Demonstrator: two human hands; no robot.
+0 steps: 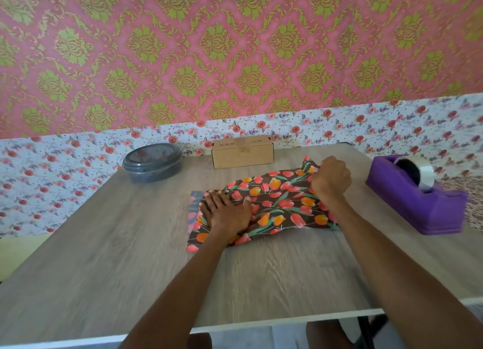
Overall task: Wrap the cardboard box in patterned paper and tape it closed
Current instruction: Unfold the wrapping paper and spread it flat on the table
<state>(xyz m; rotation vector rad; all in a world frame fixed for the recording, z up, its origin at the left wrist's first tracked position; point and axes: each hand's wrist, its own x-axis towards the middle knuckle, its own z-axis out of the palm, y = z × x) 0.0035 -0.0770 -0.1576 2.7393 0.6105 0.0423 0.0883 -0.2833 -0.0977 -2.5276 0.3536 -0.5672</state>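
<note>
On my feed, nearest first: wood-grain desk point(261, 283). Mid-desk: tulip-patterned paper point(282, 204), rumpled, its left end under my left grip point(224, 212), fingers straight and pressing flat. Right grip point(330, 178): curled, pinching the paper's raised far-right corner. Right side: purple tape dispenser point(418, 204). Far edge: dark lidded container point(153, 163); cardboard box point(243, 153), unwrapped, apart from the paper.
</note>
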